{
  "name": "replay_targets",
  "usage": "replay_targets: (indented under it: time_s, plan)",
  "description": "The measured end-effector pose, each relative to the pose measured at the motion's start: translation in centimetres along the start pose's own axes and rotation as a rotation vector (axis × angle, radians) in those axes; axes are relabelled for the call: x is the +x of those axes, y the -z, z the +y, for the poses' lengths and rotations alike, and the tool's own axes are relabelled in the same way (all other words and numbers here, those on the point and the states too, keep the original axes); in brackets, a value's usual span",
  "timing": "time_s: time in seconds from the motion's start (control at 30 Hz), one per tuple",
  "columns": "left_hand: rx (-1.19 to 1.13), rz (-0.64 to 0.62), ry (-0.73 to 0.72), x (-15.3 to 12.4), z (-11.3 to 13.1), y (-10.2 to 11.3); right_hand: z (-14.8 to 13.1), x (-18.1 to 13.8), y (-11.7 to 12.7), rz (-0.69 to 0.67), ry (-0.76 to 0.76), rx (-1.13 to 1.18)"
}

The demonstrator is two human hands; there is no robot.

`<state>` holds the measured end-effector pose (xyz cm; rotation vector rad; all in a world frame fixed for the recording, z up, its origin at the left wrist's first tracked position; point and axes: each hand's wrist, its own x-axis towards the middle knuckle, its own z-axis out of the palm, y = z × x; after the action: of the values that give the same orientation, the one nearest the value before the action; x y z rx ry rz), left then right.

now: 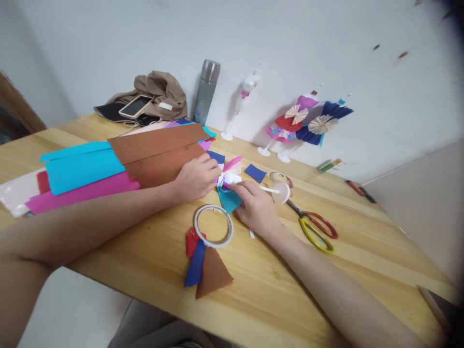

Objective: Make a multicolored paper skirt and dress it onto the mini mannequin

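Low over the table lies a small white mannequin (234, 179) on its side, its stand with a round base (281, 193) pointing right. Pink, purple and teal crepe paper (229, 198) wraps its body. My left hand (198, 176) is closed at its upper end, the fingertips pinching there. Around the lower body my right hand (258, 208) is closed, thumb and fingers against the paper. Just below sits a roll of double-sided tape (213, 226), partly over red, blue and brown paper scraps (213, 273). Parts of the mannequin are hidden behind my fingers.
Folded crepe paper sheets (155, 154) cover the left. Scissors (315, 227) lie at right beside a blue paper piece (255, 173). Along the wall stand a flask (206, 92), a bare mannequin (239, 99) and two dressed ones (290, 123). A phone (136, 106) rests on cloth.
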<state>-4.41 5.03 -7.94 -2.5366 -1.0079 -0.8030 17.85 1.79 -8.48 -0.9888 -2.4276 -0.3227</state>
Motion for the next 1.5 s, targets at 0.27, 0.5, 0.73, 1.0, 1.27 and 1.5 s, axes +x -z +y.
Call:
replay_targets:
  time_s: [0.27, 0.5, 0.73, 1.0, 1.27, 1.5]
  plan:
    - [-0.061, -0.07, -0.014, -0.1, -1.2, -1.7, 0.1, 1.7, 0.1, -0.021, -0.035, 0.139]
    - [-0.073, -0.073, -0.008, 0.2, -1.2, -1.8, 0.0, 1.8, 0.6, -0.047, -0.369, 0.461]
    - [0.041, -0.028, -0.036, 0.5, -0.9, -2.8, -0.3, 2.2, 1.1, -0.097, -0.552, 0.614]
    - [0.047, 0.002, -0.042, 0.3, -1.0, -2.8, -0.2, 2.2, 0.8, -0.048, -0.656, 0.695]
    - [0.121, 0.041, -0.1, 0.3, -0.9, -3.0, -0.1, 2.0, 0.4, -0.027, -0.677, 0.775]
    - [0.137, 0.059, -0.039, 0.2, -0.7, -3.1, -0.6, 2.0, 0.2, 0.003, -0.731, 0.902]
